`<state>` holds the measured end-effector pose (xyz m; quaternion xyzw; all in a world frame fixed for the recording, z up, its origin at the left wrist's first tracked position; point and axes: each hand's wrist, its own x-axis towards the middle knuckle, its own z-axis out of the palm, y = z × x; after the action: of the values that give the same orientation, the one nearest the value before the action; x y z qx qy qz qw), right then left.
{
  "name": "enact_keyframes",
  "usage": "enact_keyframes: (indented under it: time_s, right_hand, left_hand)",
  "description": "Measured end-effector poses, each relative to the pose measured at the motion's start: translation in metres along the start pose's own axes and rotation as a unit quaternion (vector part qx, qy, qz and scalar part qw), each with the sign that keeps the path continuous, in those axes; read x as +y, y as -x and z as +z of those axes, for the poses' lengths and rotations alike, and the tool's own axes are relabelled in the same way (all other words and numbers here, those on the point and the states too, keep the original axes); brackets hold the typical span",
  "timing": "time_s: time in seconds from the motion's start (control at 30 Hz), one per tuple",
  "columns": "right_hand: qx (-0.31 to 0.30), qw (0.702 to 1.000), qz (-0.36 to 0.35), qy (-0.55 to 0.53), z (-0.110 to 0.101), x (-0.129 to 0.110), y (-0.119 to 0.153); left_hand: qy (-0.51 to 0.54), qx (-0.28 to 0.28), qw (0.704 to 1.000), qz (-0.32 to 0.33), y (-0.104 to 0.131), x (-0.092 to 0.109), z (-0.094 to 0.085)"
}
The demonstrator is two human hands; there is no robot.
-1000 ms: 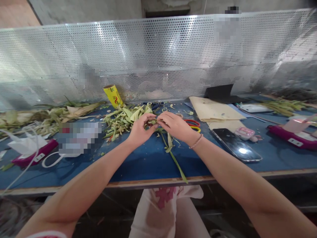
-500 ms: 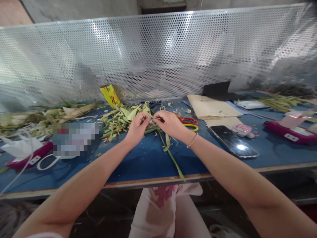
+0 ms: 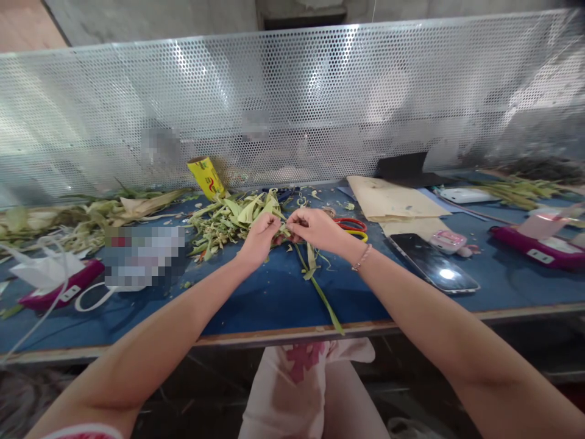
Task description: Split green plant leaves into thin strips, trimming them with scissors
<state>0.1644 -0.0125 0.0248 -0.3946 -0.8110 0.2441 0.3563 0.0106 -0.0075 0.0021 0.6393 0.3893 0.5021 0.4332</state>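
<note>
My left hand (image 3: 261, 239) is closed in a pinch, its fingertips close to those of my right hand (image 3: 317, 230). Between them is a small pale-green piece of leaf (image 3: 284, 233), mostly covered by the fingers, and both hands pinch it. Behind my left hand lies a heap of pale-green folded leaf pieces (image 3: 219, 222). A long green leaf strip (image 3: 325, 299) runs from beneath the hands toward the table's front edge. Just past my right wrist are red and yellow loop handles (image 3: 354, 229), apparently of scissors, partly hidden.
A perforated metal screen (image 3: 292, 110) closes off the back of the blue table (image 3: 265, 305). A yellow tube (image 3: 206, 178) leans by the heap. A phone (image 3: 432, 262) and brown paper (image 3: 393, 198) lie right; purple tissue holders (image 3: 534, 247) stand at both sides.
Both hands have dropped slightly, and the fingertips have moved a little apart around the leaf piece. The whole view has shifted slightly.
</note>
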Motion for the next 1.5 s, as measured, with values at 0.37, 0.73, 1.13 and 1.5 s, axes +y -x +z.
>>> enact_keyframes:
  time_s: [0.37,0.73,1.13,1.5]
  right_hand:
    - [0.011,1.0,-0.009,-0.003,0.0,-0.005,0.002]
    - [-0.035,0.997,0.058,-0.028,-0.003,-0.002,0.0]
    - [-0.064,0.993,0.068,-0.071,-0.005,0.001,0.0]
    - [-0.094,0.989,0.029,-0.106,-0.007,0.011,0.0]
  left_hand:
    - [-0.02,0.021,0.999,0.026,-0.002,-0.011,0.0]
    - [-0.149,-0.079,0.984,0.063,-0.005,0.006,-0.016]
    - [-0.219,-0.081,0.969,0.077,-0.01,0.008,-0.025]
    - [-0.231,-0.1,0.963,0.102,-0.006,0.024,-0.027]
